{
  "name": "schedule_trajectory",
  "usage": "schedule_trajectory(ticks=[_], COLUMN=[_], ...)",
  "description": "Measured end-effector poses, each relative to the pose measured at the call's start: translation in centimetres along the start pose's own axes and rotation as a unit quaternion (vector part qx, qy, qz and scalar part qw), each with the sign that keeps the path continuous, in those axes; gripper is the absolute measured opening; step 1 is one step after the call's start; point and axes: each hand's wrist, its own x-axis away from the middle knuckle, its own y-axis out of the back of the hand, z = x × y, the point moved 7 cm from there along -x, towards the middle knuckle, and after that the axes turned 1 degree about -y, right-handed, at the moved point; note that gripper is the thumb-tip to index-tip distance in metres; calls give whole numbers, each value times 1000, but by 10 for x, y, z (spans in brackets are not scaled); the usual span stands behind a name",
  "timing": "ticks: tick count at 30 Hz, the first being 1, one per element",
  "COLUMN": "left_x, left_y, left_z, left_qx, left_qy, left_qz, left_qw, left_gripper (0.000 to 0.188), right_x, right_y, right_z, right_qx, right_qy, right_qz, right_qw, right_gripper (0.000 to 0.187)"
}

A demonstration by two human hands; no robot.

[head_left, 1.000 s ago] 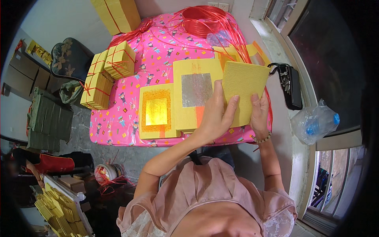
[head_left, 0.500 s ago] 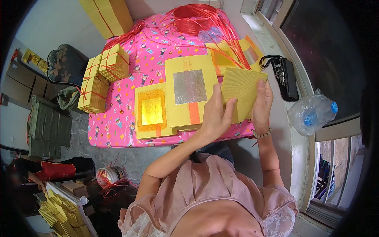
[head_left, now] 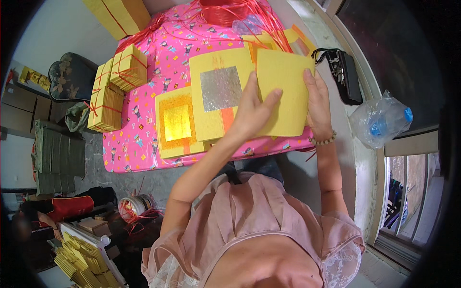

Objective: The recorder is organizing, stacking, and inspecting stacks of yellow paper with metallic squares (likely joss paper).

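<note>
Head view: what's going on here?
The person's left-hand grip and right-hand grip hold plain yellow paper by opposite sides, above the pink tablecloth. To its left lie silver-patched paper and, beyond that, gold-patched paper. Yellow bundles tied in red sit further left.

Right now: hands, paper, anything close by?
Left hand, right hand gripping opposite sides of yellow paper. Silver-patched paper close on its left. Red coil farther back.

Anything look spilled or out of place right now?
Red strips straggle around the white bucket on the floor, looking spilled; red strands trail loosely from the coil. The held yellow paper shows no obvious damage.
</note>
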Motion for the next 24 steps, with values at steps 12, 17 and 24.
schedule_trajectory(ticks=[12, 17, 24], left_x=[-12, -5, 21], left_y=[0, -10, -32], left_z=[19, 7, 5], left_qx=[69, -4, -67], left_qy=[134, 5, -28], left_qz=[-3, -3, 8], left_qw=[989, 1000, 997], left_gripper=[47, 43, 31], right_x=[5, 9, 13], right_y=[2, 6, 33], right_z=[-7, 0, 19], right_qx=[67, 57, 16], right_qy=[-3, 23, 94], right_qz=[18, 30, -13], right_qw=[998, 998, 995], right_gripper=[38, 35, 24])
